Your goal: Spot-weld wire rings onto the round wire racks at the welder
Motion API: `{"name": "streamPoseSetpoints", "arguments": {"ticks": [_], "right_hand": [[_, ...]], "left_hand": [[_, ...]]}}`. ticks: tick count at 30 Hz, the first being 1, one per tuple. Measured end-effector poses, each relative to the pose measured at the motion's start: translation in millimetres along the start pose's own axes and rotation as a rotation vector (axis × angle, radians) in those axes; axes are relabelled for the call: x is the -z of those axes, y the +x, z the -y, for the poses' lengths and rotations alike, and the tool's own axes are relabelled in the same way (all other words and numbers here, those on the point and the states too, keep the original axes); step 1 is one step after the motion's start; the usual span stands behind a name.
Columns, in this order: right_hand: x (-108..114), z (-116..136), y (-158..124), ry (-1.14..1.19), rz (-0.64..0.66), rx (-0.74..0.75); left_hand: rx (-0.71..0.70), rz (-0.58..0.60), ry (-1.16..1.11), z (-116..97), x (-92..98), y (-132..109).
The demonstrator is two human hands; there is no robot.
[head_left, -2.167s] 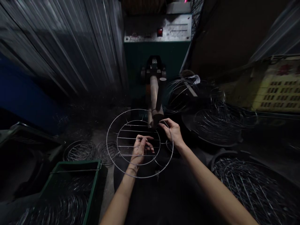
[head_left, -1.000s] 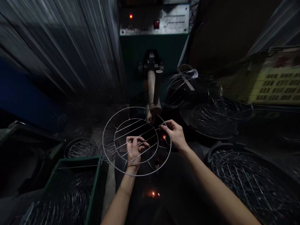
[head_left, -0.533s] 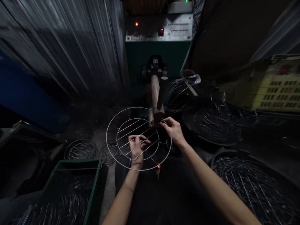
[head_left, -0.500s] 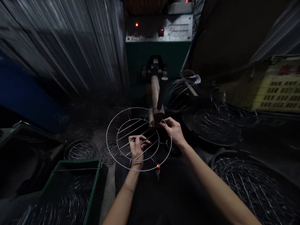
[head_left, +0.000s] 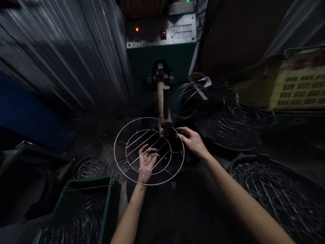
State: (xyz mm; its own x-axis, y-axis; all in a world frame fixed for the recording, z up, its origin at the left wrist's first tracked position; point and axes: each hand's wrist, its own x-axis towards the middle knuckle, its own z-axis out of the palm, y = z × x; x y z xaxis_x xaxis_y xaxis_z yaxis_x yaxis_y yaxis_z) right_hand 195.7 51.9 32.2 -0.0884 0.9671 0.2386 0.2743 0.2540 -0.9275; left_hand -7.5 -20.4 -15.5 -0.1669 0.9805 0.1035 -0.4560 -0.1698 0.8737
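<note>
Welding, judged to be the step in hand. Seen from the head camera only: holds a round silver wire rack [head_left: 138, 140] level, just in front of the green machine cabinet [head_left: 162, 56], far rim touching or just under the tip of the brown electrode arm [head_left: 161, 105] (cannot tell which in this gloom). Left hand [head_left: 147, 162] beneath the middle, fingers half curled about the cross wires. Right hand [head_left: 194, 142] at the far right rim, fingertips pinched on the outer ring beside the tip. Flanked by a green plastic crate [head_left: 83, 189] at the left and dark round tubs [head_left: 274, 200] of more wire racks at the right. Probably calls next for a small turn of the rack, to set a wire crossing squarely under the tip, with fingers kept clear of it.
</note>
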Motion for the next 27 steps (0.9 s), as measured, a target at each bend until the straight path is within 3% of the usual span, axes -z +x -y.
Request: {"name": "streamPoseSetpoints", "arguments": {"ticks": [3, 5, 8, 12, 17, 22, 27], "right_hand": [[16, 4, -29, -0.01, 0.131, -0.044], [17, 5, -44, 0.058, 0.186, -0.085], [6, 5, -55, 0.1, 0.127, -0.094], [-9, 2, -59, 0.114, -0.014, -0.1], [-7, -1, -53, 0.163, -0.088, -0.112], [-15, -3, -19, 0.138, -0.075, -0.045], [-30, -5, 10, 0.045, -0.079, 0.067]], "left_hand": [[0.219, 0.01, -0.115, -7, 11.7, 10], [0.387, 0.114, -0.202, -15, 14.2, 19], [0.55, 0.287, -0.288, -29, 12.7, 29], [0.635, 0.353, -0.29, -38, 9.3, 30], [0.509, 0.314, -0.287, -30, -0.7, 13], [0.334, 0.167, -0.284, -20, -13.9, -1], [0.248, 0.062, -0.246, -21, -17.7, 4]]}}
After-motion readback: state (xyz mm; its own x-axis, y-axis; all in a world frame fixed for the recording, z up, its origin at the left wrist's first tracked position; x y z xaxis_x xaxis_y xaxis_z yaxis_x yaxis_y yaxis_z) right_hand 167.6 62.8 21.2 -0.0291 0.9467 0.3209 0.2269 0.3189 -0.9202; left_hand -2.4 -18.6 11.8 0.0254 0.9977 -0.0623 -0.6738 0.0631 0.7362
